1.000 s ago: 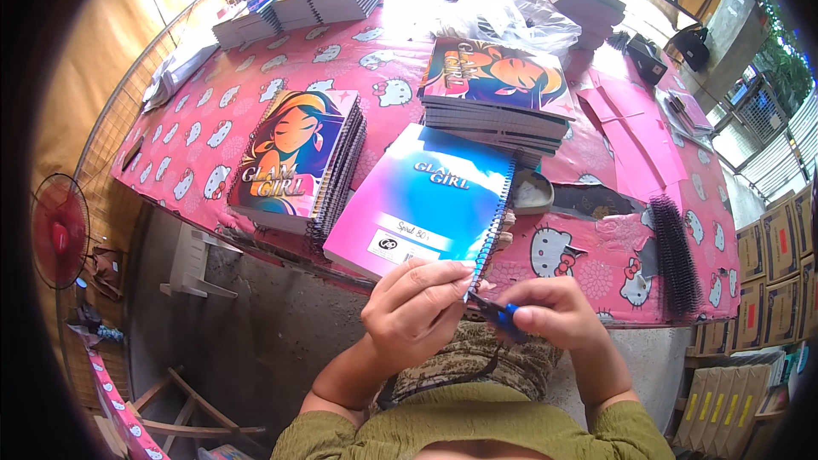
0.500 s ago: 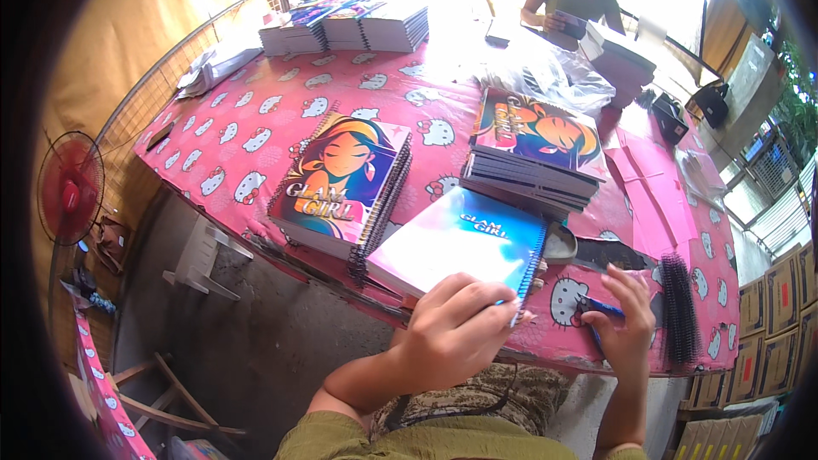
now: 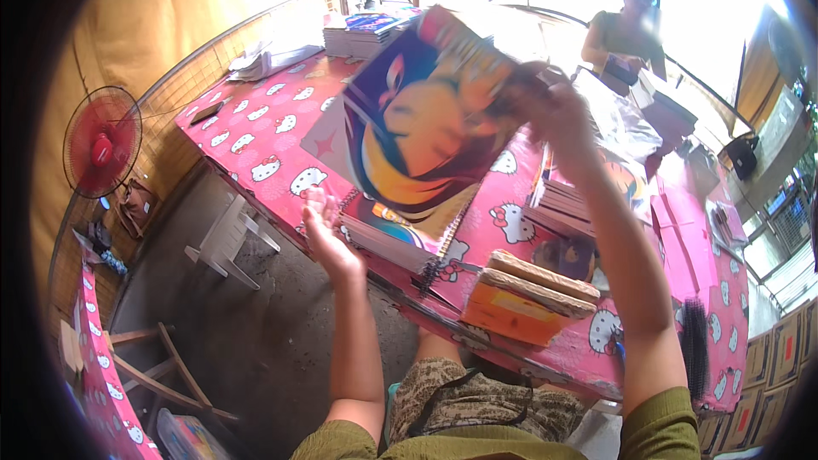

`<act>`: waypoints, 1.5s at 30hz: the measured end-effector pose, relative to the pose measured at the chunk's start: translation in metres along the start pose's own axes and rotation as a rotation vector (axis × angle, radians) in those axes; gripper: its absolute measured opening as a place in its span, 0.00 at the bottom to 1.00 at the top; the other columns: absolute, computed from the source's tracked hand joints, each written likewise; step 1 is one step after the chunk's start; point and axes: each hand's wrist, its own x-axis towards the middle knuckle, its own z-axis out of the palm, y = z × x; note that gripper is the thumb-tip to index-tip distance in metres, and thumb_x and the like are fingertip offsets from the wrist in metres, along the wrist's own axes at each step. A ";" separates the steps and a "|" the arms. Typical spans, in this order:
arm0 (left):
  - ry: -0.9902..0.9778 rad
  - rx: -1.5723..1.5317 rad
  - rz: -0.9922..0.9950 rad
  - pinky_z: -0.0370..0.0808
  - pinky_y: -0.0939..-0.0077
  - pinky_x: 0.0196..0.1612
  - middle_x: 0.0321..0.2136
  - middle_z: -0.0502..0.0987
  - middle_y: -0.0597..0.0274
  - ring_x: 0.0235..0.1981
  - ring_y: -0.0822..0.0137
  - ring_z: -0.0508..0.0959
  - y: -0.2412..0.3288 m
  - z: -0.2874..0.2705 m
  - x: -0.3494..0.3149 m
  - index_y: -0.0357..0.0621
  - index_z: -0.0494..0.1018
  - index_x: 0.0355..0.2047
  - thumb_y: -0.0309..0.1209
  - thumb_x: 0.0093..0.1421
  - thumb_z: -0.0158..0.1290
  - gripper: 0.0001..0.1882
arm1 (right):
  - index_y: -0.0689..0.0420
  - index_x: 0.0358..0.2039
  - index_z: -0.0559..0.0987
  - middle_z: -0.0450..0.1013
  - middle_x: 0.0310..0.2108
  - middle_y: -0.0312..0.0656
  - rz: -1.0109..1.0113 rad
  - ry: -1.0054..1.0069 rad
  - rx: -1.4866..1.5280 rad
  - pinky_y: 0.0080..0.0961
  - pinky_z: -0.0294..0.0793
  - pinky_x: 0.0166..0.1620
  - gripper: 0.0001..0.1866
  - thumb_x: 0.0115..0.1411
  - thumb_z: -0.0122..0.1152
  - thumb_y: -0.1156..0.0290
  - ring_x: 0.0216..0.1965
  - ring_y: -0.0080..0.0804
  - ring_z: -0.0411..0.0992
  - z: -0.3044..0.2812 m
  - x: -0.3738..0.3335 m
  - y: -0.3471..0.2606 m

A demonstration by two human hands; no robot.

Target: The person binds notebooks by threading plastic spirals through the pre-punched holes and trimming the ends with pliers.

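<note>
A spiral notebook [image 3: 417,132] with a colourful illustrated cover is up in the air, blurred by motion. Its upper right part is gripped by my right hand [image 3: 558,111], at the end of an outstretched arm. Beneath it lies the left notebook stack [image 3: 388,237], partly covered from sight. My left hand [image 3: 331,243] is open, palm up, beside that stack's left end, holding nothing. An orange block with a worn, wood-like top [image 3: 524,307] stands at the table's near edge. Behind my right forearm, another notebook stack [image 3: 558,209] is partly hidden.
Black spiral coils [image 3: 694,349] lie at the table's right edge, near pink sheets [image 3: 677,226]. More notebooks [image 3: 362,38] are piled at the back. Across the table a person [image 3: 630,43] handles books. A white stool [image 3: 230,243] and red fan [image 3: 102,149] stand left.
The notebook at the near edge has been lifted and swung up over the left stack in my right hand, uncovering the orange block. My left hand has let go and moved left.
</note>
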 end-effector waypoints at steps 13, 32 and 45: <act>0.173 0.126 0.206 0.67 0.74 0.40 0.26 0.72 0.59 0.30 0.70 0.71 -0.020 0.033 -0.008 0.36 0.69 0.28 0.41 0.71 0.37 0.22 | 0.63 0.42 0.75 0.71 0.40 0.44 0.033 -0.141 0.253 0.25 0.69 0.48 0.18 0.50 0.47 0.76 0.42 0.30 0.70 0.081 0.006 0.156; 0.055 -0.313 -0.441 0.69 0.64 0.53 0.43 0.72 0.51 0.46 0.61 0.73 -0.022 0.015 0.000 0.35 0.65 0.48 0.57 0.69 0.24 0.35 | 0.56 0.64 0.57 0.58 0.60 0.52 1.083 -0.584 0.539 0.59 0.59 0.58 0.52 0.50 0.56 0.29 0.60 0.47 0.59 0.065 -0.047 0.083; 0.199 -0.102 -0.212 0.45 0.67 0.69 0.69 0.44 0.50 0.69 0.61 0.47 -0.018 0.035 0.000 0.35 0.43 0.68 0.49 0.71 0.28 0.34 | 0.54 0.49 0.73 0.70 0.43 0.40 0.930 -0.605 0.546 0.40 0.75 0.43 0.34 0.54 0.59 0.37 0.40 0.32 0.70 0.077 -0.044 0.071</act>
